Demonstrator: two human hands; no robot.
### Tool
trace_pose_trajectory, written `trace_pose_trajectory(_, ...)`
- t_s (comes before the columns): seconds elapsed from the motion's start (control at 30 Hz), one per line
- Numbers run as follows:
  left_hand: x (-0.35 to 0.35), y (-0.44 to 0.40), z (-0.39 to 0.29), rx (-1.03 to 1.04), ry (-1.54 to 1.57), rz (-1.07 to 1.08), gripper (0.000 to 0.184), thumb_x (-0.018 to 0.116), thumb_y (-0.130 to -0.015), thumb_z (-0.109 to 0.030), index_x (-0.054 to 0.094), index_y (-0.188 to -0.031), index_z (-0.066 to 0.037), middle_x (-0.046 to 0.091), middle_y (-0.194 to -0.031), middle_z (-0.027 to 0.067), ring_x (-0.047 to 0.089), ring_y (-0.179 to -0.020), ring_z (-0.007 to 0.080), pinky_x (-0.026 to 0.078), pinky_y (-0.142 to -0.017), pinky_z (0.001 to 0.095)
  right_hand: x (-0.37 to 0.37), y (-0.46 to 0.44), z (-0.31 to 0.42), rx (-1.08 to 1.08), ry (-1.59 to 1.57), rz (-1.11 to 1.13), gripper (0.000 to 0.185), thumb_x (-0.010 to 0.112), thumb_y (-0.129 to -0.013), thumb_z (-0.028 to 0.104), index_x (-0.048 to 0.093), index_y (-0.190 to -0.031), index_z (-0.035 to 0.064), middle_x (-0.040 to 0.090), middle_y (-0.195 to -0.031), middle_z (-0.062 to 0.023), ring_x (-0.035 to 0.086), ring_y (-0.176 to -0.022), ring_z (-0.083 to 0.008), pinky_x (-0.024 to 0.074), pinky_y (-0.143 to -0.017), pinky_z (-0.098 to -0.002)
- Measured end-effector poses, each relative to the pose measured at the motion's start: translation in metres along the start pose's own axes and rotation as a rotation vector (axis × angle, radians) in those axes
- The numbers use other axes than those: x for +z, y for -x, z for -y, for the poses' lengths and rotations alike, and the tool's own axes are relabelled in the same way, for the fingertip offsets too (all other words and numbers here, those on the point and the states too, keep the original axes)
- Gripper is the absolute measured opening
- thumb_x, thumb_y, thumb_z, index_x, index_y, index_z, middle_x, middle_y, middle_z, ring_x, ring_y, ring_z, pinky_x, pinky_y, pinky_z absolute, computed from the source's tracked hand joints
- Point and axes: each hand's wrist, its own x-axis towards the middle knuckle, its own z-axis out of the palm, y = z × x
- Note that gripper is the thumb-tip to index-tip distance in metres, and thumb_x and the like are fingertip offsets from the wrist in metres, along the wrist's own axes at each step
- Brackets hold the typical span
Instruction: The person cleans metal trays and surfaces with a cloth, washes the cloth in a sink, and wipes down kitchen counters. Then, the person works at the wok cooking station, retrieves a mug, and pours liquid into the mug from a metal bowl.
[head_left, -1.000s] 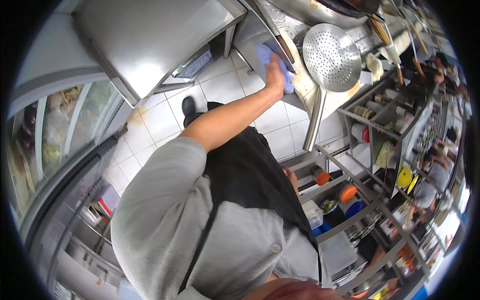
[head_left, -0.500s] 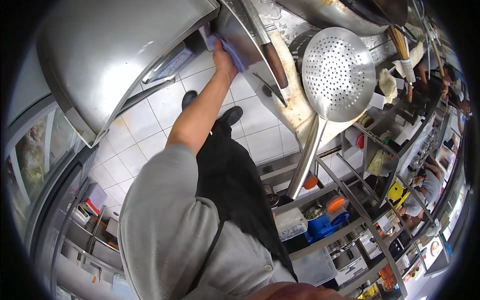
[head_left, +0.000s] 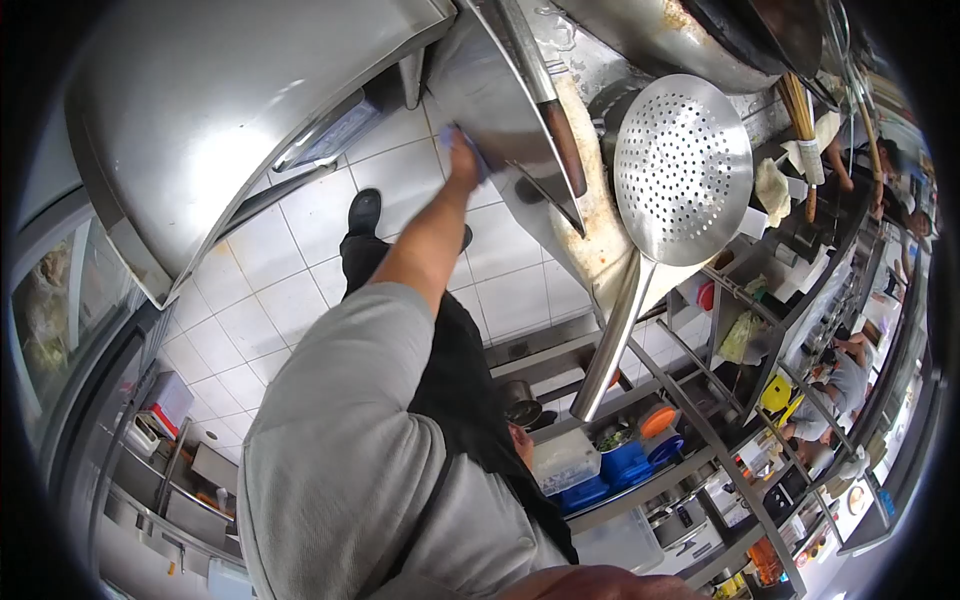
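My left hand (head_left: 462, 165) stretches out low beside a steel side panel (head_left: 495, 105), its fingers closed on a blue-purple cloth (head_left: 481, 160). Motion smears hand and cloth, and I cannot tell whether the cloth touches the panel. Only a small part of my right hand (head_left: 523, 445) shows beside the black apron, near a clear plastic container (head_left: 565, 460); its fingers are mostly hidden. Above the panel, a large perforated skimmer (head_left: 683, 165) rests on the stained worktop edge, handle sticking out. A wooden-handled utensil (head_left: 563, 145) lies along the same edge.
A steel cabinet (head_left: 230, 120) stands at the left, over white floor tiles (head_left: 330, 285). Metal racks (head_left: 715, 440) at the right hold blue tubs (head_left: 625, 460) and pots. A wok (head_left: 690, 40) sits at the top. Other people (head_left: 845, 385) are at the far right.
My left hand has moved the cloth back from the panel's far upper end toward me. Part of my right hand has come into view beside the apron. The view has shifted slightly.
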Motion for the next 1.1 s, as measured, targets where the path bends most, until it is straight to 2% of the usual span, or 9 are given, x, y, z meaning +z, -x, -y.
trace_pose_trajectory(0.03,-0.026,-0.004,0.037,0.147,-0.139,-0.011,0.066,0.027,-0.100,-0.057,0.039,-0.139,-0.006,0.051,-0.134,0.0168,0.052,-0.122,0.0340,0.042,-0.104,0.0485,0.002,-0.011,-0.016,-0.091,0.028,0.031,0.033,0.060,-0.096,0.027,0.064,-0.114,-0.0001,0.070,-0.094,-0.0088,0.064,-0.078,-0.0131,0.0490,-0.068,-0.0254)
trace_pose_trajectory(0.17,0.003,0.085,0.064,-0.146,-0.204,-0.238,0.058,0.037,-0.102,-0.045,0.040,-0.139,-0.001,0.048,-0.140,0.0154,0.046,-0.128,0.0289,0.035,-0.109,0.0397,0.012,-0.025,-0.050,-0.265,0.026,0.064,0.032,0.060,-0.095,0.027,0.065,-0.112,-0.0003,0.071,-0.096,-0.0102,0.066,-0.081,-0.0162,0.0499,-0.072,-0.0273)
trace_pose_trajectory(0.37,0.130,0.180,-0.040,0.238,-0.161,-0.041,0.047,0.040,-0.102,-0.037,0.050,-0.126,0.002,0.057,-0.126,0.0126,0.054,-0.116,0.0227,0.039,-0.102,0.0359,0.009,-0.026,-0.001,-0.260,0.079,0.031,0.036,0.058,-0.096,0.031,0.064,-0.113,0.0003,0.070,-0.097,-0.0107,0.066,-0.082,-0.0178,0.0495,-0.072,-0.0294)
trace_pose_trajectory(0.57,0.175,0.234,-0.019,0.632,-0.445,0.125,0.050,0.045,-0.101,-0.040,0.055,-0.117,0.006,0.060,-0.115,0.0121,0.052,-0.108,0.0191,0.039,-0.095,0.0336,-0.002,-0.040,0.029,-0.328,0.130,0.027,0.039,0.056,-0.096,0.035,0.064,-0.114,0.0010,0.069,-0.098,-0.0113,0.065,-0.084,-0.0195,0.0492,-0.073,-0.0314)
trace_pose_trajectory(0.67,0.162,0.186,-0.043,0.609,-0.729,-0.199,0.056,0.040,-0.102,-0.042,0.052,-0.122,0.008,0.061,-0.116,0.0202,0.055,-0.109,0.0270,0.039,-0.097,0.0350,-0.005,-0.052,0.043,-0.365,0.173,0.046,0.041,0.055,-0.096,0.037,0.064,-0.115,0.0013,0.069,-0.098,-0.0115,0.065,-0.084,-0.0203,0.0490,-0.073,-0.0325)
trace_pose_trajectory(0.77,0.127,0.124,-0.053,0.435,-0.456,-0.196,0.058,0.038,-0.101,-0.044,0.052,-0.122,0.008,0.061,-0.117,0.0200,0.056,-0.109,0.0288,0.042,-0.095,0.0372,-0.002,-0.060,0.057,-0.409,0.203,0.038,0.043,0.054,-0.096,0.039,0.064,-0.115,0.0017,0.069,-0.099,-0.0118,0.065,-0.085,-0.0212,0.0488,-0.074,-0.0335)
trace_pose_trajectory(0.87,0.111,0.141,-0.035,0.119,-0.835,-0.372,0.056,0.043,-0.100,-0.042,0.054,-0.120,0.008,0.061,-0.117,0.0190,0.058,-0.109,0.0283,0.046,-0.091,0.0407,0.012,-0.071,0.077,-0.485,0.223,0.040,0.045,0.053,-0.097,0.042,0.064,-0.116,0.0020,0.068,-0.099,-0.0121,0.064,-0.085,-0.0220,0.0487,-0.074,-0.0345)
trace_pose_trajectory(0.97,0.092,0.220,-0.035,-0.130,-0.875,0.055,0.039,0.051,-0.098,-0.032,0.064,-0.106,0.004,0.069,-0.096,0.0120,0.067,-0.085,0.0224,0.053,-0.081,0.0370,0.037,-0.078,0.103,-0.581,0.189,0.040,0.047,0.052,-0.097,0.044,0.063,-0.116,0.0023,0.068,-0.099,-0.0124,0.064,-0.086,-0.0228,0.0485,-0.075,-0.0355)
trace_pose_trajectory(1.1,0.083,0.318,-0.067,-0.032,-0.919,0.256,0.030,0.058,-0.094,-0.023,0.065,-0.111,0.001,0.068,-0.101,0.0102,0.064,-0.093,0.0174,0.050,-0.086,0.0323,0.093,-0.037,0.192,-0.649,-0.201,0.116,0.051,0.051,-0.097,0.046,0.056,-0.126,0.0039,0.065,-0.108,-0.0120,0.063,-0.093,-0.0247,0.0477,-0.080,-0.0385)
